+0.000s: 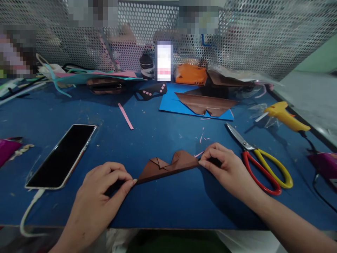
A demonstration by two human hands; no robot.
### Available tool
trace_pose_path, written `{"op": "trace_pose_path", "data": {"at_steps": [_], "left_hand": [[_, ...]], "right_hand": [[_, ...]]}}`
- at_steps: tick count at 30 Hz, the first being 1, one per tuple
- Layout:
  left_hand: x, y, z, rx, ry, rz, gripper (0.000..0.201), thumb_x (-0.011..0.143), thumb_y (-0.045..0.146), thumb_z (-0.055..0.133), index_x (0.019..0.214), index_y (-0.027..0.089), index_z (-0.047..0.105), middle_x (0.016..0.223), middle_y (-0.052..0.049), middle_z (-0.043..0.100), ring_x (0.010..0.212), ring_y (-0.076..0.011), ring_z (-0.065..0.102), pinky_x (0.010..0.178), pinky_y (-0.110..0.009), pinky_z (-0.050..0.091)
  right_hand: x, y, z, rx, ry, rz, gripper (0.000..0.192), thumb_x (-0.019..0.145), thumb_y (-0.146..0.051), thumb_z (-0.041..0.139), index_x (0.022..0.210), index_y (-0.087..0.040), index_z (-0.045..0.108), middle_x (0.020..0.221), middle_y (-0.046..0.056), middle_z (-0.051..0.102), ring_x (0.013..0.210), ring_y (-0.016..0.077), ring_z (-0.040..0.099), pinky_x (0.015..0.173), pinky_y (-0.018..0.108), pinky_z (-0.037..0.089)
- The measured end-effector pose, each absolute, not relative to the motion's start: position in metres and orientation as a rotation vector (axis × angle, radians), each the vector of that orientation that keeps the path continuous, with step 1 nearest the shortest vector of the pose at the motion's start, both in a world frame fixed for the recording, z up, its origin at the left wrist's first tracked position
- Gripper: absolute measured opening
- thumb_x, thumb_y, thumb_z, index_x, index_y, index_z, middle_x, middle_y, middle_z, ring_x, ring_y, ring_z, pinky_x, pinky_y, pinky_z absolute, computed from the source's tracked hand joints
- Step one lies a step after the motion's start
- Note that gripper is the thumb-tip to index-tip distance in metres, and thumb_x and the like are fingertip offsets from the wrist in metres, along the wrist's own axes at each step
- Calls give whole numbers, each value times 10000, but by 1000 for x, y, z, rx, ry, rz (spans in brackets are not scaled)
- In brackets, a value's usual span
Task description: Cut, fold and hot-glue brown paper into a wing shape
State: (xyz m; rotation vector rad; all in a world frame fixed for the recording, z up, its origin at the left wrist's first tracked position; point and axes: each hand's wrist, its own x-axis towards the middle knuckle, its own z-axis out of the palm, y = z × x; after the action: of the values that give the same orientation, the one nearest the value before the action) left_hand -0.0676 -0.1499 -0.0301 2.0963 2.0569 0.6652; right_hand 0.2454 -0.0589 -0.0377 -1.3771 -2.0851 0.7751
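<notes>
A folded brown paper piece (168, 166) lies on the blue table (163, 203), with two small peaks along its top edge. My left hand (101, 196) pinches its left end between thumb and fingers. My right hand (226, 167) pinches its right end. The paper stretches between both hands, low on the tabletop near the front edge.
A phone (63, 154) with a white cable lies at the left. Red and yellow scissors (260, 160) sit right of my right hand. A yellow glue gun (285, 117) lies at far right. Another brown folded piece (207, 103) rests on a blue sheet (168, 102). A pink strip (125, 116) lies mid-table; perforated metal screen (263, 35) behind.
</notes>
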Motion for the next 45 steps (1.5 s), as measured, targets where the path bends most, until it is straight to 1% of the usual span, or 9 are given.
{"op": "trace_pose_path", "data": {"at_steps": [10, 18, 22, 25, 28, 32, 35, 39, 45], "left_hand": [[-65, -144, -28, 2083, 2043, 618, 293, 881, 517, 532, 745, 284, 646, 885, -16, 681, 845, -243, 625, 730, -387, 479], [-62, -142, -26, 2020, 2075, 558, 232, 866, 467, 560, 774, 256, 593, 860, -24, 680, 830, -233, 619, 682, -351, 469], [-57, -141, -21, 2141, 1983, 576, 164, 911, 357, 537, 844, 255, 645, 810, -9, 693, 759, -204, 629, 653, -340, 473], [-51, -146, -23, 2405, 1816, 673, 240, 971, 217, 456, 973, 254, 693, 893, -12, 729, 829, -195, 650, 707, -348, 494], [-41, -154, -26, 2656, 1722, 710, 323, 972, 96, 404, 1072, 171, 702, 994, -68, 736, 917, -215, 653, 745, -361, 526], [-24, -164, -25, 2900, 1715, 528, 343, 944, 50, 395, 1106, 21, 696, 994, -171, 724, 921, -269, 658, 776, -415, 564], [-12, -170, -23, 3017, 1743, 358, 363, 958, 87, 381, 1109, -20, 693, 979, -202, 726, 932, -296, 663, 803, -438, 577], [-1, -176, -28, 2919, 1871, 351, 422, 1008, 279, 402, 1199, 20, 675, 1069, -211, 709, 988, -318, 646, 810, -457, 580], [16, -178, -37, 2791, 1963, 312, 719, 949, 647, 339, 1350, 112, 600, 1056, -226, 660, 906, -336, 612, 732, -498, 563]], "right_hand": [[240, -57, -36, -1449, -2027, 779, 158, 845, -285, 625, 694, -241, 620, 839, 25, 650, 791, 203, 634, 736, 385, 475], [242, -57, -40, -1424, -2092, 664, 77, 850, -312, 600, 798, -256, 612, 827, 41, 635, 737, 210, 604, 649, 351, 459], [244, -55, -43, -1372, -2159, 600, 95, 867, -322, 580, 801, -254, 582, 836, 45, 629, 771, 221, 600, 665, 351, 438], [244, -55, -45, -1379, -2185, 566, 80, 872, -306, 571, 811, -253, 571, 855, 41, 626, 791, 227, 599, 686, 358, 419], [243, -56, -45, -1376, -2200, 539, 73, 877, -288, 572, 815, -250, 565, 863, 40, 627, 811, 231, 601, 702, 357, 413], [241, -62, -43, -1308, -2245, 371, 70, 907, -232, 558, 844, -243, 586, 882, 37, 651, 833, 230, 604, 746, 372, 406], [239, -70, -42, -1130, -2415, 109, 177, 942, -147, 482, 908, -224, 637, 904, 53, 677, 842, 229, 596, 768, 381, 407], [233, -83, -40, -949, -2597, -190, 326, 909, -44, 401, 1018, -139, 692, 968, 114, 700, 830, 237, 584, 766, 375, 440], [219, -114, -32, -1106, -2653, -317, 420, 882, -166, 469, 1245, -62, 652, 1074, 170, 687, 962, 299, 612, 875, 445, 459]]}}
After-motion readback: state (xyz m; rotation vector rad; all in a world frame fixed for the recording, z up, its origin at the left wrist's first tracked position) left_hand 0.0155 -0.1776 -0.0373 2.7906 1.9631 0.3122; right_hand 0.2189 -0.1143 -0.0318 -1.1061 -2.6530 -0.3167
